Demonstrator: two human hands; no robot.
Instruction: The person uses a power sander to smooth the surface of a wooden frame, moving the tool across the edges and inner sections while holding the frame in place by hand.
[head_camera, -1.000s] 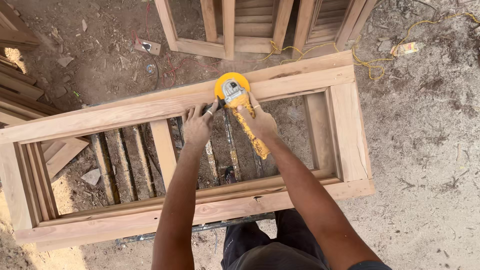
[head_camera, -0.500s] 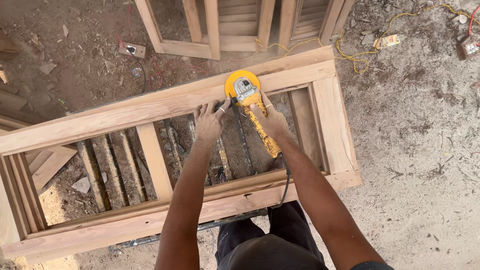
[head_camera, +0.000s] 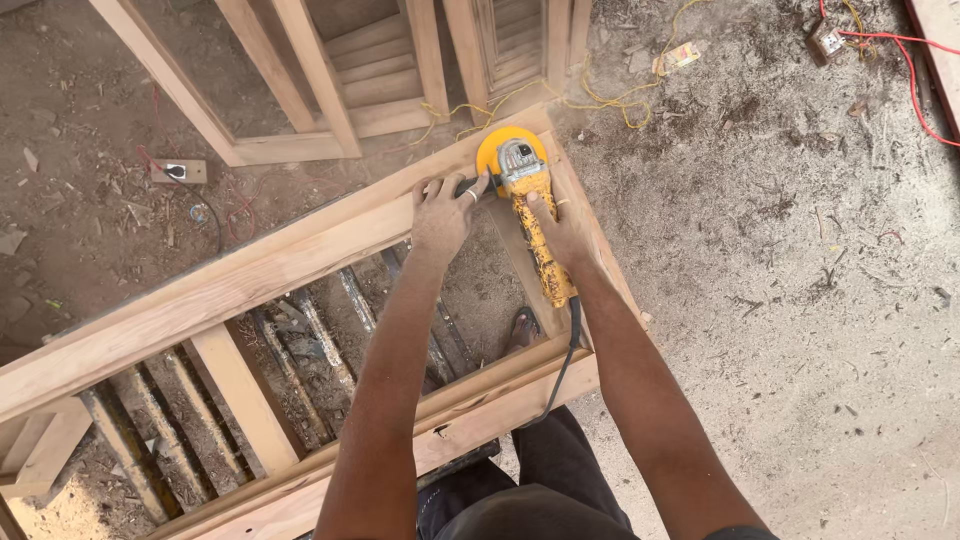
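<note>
While my right hand (head_camera: 562, 232) wraps the yellow grinder (head_camera: 528, 200) body, my left hand (head_camera: 442, 215) clamps its side handle, disc pressed on the wooden frame (head_camera: 250, 275) corner.

- Yellow angle grinder with grey metal head and round yellow disc guard (head_camera: 522, 185): dusty, lying flat on the frame's far rail near its right corner, handle pointing back toward the person.
- Pale rectangular wooden door frame (head_camera: 250, 275): lying flat, unfinished, open panels between rails.

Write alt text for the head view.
Two bare hands, left hand and right hand, hold a yellow angle grinder on the far rail of a wooden door frame, over sawdust-covered ground.
</note>
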